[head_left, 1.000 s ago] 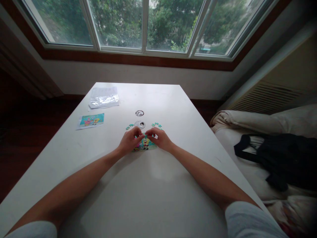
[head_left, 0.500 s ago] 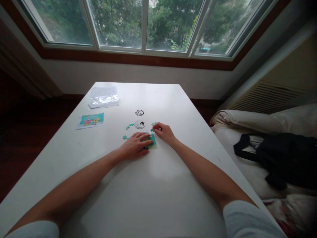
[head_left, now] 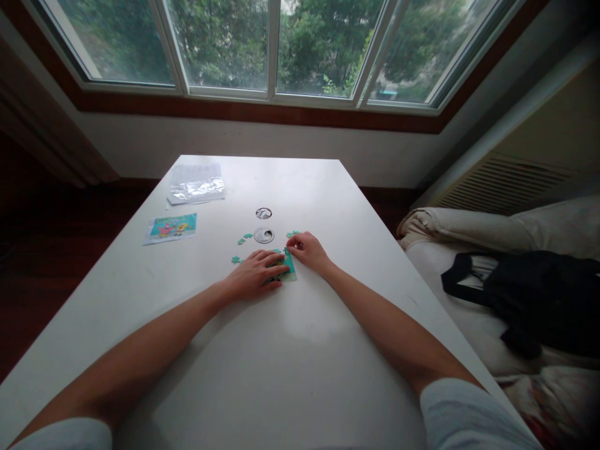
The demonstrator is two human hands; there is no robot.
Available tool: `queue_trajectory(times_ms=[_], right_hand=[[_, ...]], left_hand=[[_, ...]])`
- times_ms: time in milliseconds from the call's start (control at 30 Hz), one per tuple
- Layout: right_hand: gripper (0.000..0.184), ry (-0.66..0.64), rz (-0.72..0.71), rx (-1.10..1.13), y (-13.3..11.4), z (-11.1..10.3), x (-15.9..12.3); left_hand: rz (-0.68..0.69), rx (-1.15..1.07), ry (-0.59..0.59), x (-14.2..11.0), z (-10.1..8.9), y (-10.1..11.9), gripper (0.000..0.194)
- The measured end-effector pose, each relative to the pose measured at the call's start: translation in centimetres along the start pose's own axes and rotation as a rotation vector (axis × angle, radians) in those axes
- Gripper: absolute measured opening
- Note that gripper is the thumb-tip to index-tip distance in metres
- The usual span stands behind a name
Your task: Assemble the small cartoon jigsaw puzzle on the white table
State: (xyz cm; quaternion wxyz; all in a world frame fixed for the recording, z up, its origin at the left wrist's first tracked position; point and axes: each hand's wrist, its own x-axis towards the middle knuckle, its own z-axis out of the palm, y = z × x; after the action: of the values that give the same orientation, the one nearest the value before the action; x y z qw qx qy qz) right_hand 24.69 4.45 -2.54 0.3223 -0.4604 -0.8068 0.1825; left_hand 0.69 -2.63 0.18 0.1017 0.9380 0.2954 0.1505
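Note:
My left hand [head_left: 255,274] lies flat with its fingers stretched across a partly joined jigsaw puzzle [head_left: 290,270], covering most of it. Green and teal show at the puzzle's right side. At its upper right corner, my right hand [head_left: 307,250] pinches a small green puzzle piece [head_left: 285,250], partly hidden by the fingertips. Loose green pieces [head_left: 248,235] lie beyond my left hand, and another piece [head_left: 235,259] sits left of its knuckles. Just past my right fingers are more green pieces [head_left: 291,234].
Two round black-and-white discs lie beyond the puzzle, a larger one [head_left: 264,235] and a smaller one [head_left: 263,213]. On the left of the white table [head_left: 225,375] are a cartoon picture sheet [head_left: 173,227] and a clear plastic bag [head_left: 197,184]. Dark clothing [head_left: 544,300] rests on a sofa at right.
My right hand has shifted slightly left and toward me, bringing the pinched piece to the puzzle's upper right corner. My left hand stays in place.

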Motion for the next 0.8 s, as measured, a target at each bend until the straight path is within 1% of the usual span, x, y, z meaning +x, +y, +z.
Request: queue_trajectory(times_ms=[100, 267, 400, 600, 700, 800], right_hand=[[0.005, 0.004, -0.025, -0.07, 0.08, 0.13, -0.02], [0.002, 0.001, -0.012, -0.164, 0.09, 0.38, -0.19], [0.002, -0.007, -0.013, -0.195, -0.01, 0.39, -0.23], [0.002, -0.006, -0.033, -0.217, -0.3, 0.39, -0.38], [0.004, 0.032, -0.041, -0.214, -0.29, 0.23, -0.41], [0.006, 0.111, -0.011, -0.201, 0.38, -0.36, -0.21]], left_hand=[[0.002, 0.002, 0.0, 0.01, -0.03, 0.02, 0.044], [0.011, 0.0, -0.002, 0.07, 0.03, 0.03, 0.043], [0.008, -0.027, 0.025, 0.11, 0.1, 0.02, 0.042], [0.011, -0.024, 0.029, 0.11, -0.03, 0.13, 0.041], [0.02, -0.012, 0.019, 0.06, -0.02, 0.14, 0.041], [0.029, 0.001, 0.009, -0.03, 0.1, 0.01, 0.042]])
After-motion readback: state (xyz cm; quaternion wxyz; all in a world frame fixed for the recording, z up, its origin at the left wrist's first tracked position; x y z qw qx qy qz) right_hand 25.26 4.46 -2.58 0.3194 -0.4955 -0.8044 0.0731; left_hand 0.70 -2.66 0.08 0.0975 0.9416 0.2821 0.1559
